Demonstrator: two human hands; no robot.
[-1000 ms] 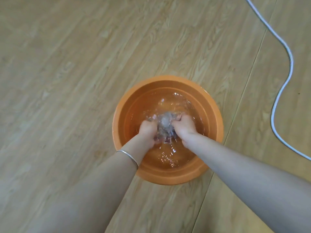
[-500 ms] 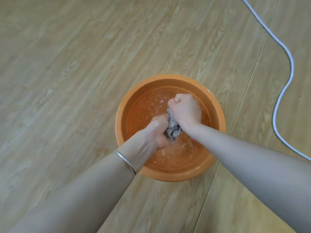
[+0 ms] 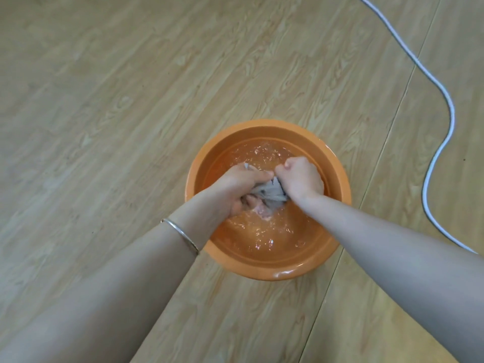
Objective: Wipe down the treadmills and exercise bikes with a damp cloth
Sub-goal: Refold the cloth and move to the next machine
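Forearms angled down into round orange plastic basin (image 3: 264, 125). Fisted left hand (image 3: 243, 187) and right hand (image 3: 301, 179), fingers (image 3: 258, 176) curled tight on wet grey cloth (image 3: 272, 192), bunched between them over rippled water (image 3: 262, 231). Wood-grain floor (image 3: 131, 100).

Soft even daylight, glints on water (image 3: 264, 231)

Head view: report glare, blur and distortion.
Head view: soft, even light, no hard shadows; glints speckle the water; a glare streak lies on the orange basin at its near rim; the cloth between left hand and right hand looks slightly soft; forearms loom large from wide-angle stretch.
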